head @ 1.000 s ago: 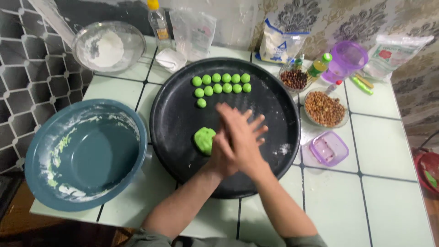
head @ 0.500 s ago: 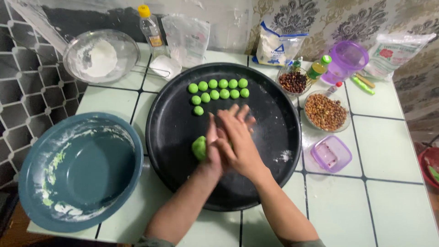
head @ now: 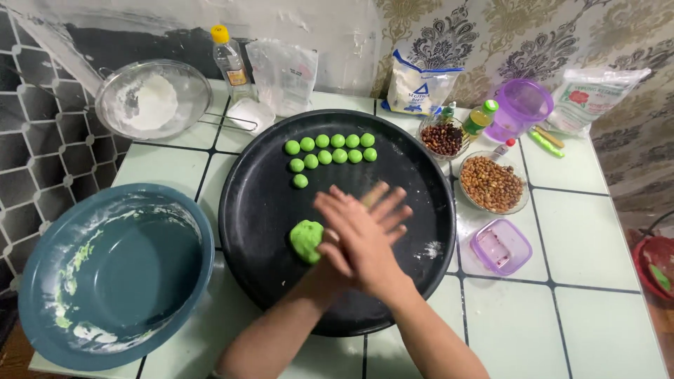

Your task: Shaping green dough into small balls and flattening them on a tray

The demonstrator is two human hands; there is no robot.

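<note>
Hands pressed palm-to-palm, right hand [head: 365, 235] over left hand [head: 328, 247], contents hidden; green dough lump [head: 307, 241] beside them looks soft, tacky—pinch gently from the edge.

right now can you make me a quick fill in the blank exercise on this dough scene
1. The green dough balls sit on a round ____ tray.
2. The two hands are pressed ____ over the tray.
3. The green dough lump lies ____ the hands.
4. The big bowl is ____.

Missing words: black; together; beside; blue
</note>
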